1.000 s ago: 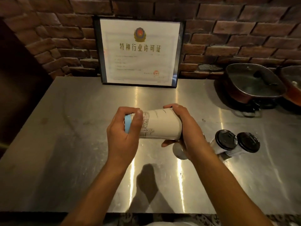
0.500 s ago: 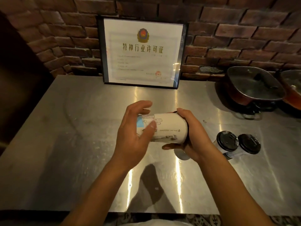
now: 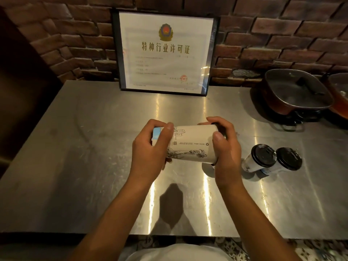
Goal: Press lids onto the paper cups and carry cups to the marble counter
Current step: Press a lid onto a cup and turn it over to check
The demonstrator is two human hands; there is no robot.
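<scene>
I hold a white paper cup [image 3: 192, 144] with line drawings and a blue base sideways above the steel table [image 3: 94, 147]. My left hand [image 3: 150, 149] grips the cup's blue bottom end. At the cup's mouth end, my right hand [image 3: 226, 147] covers the rim, and a dark lid edge shows under its fingers. To the right, two more cups, the nearer one [image 3: 258, 159] and the further one [image 3: 282, 162], stand on the table with black lids. Something pale [image 3: 208, 169] shows under my right hand, mostly hidden.
A framed certificate [image 3: 165, 51] leans against the brick wall at the back. At the back right sit a dark lidded pan [image 3: 295, 93] and a second pan [image 3: 339, 95], cut off by the frame. The table's front edge runs just ahead of my body.
My left hand opened off the cup's base half a second ago and has closed on it again. The cup has rotated in my hands; the right hand has shifted over the rim.
</scene>
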